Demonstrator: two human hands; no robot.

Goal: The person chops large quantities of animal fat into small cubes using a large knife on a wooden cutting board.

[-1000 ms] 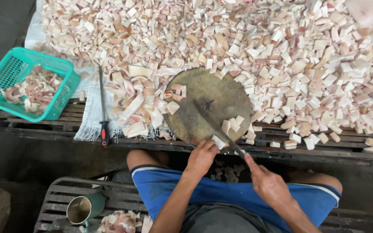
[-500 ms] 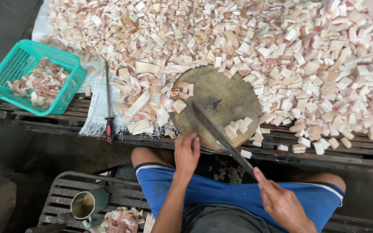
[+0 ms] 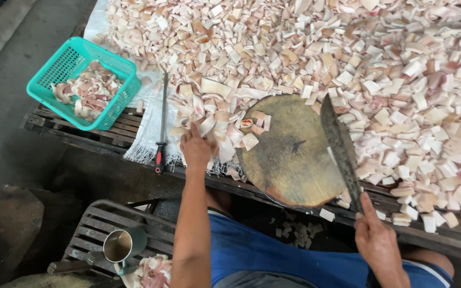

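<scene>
With the left hand point(image 3: 196, 149) we grip a large uncut pork-skin piece point(image 3: 209, 125) from the heap point(image 3: 348, 58) just left of the round chopping block point(image 3: 289, 152), fingers curled well under it for a clean lift. The right hand point(image 3: 377, 242) stays closed around the cleaver point(image 3: 340, 144) handle, blade kept flat at the block's right edge; the piece is pale pink-white, limp and slippery-looking.

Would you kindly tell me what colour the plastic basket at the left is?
Teal green plastic basket, seen in the head view.

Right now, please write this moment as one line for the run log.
left hand: on uncut strips | right hand: holds cleaver | round board: nearly bare
</scene>
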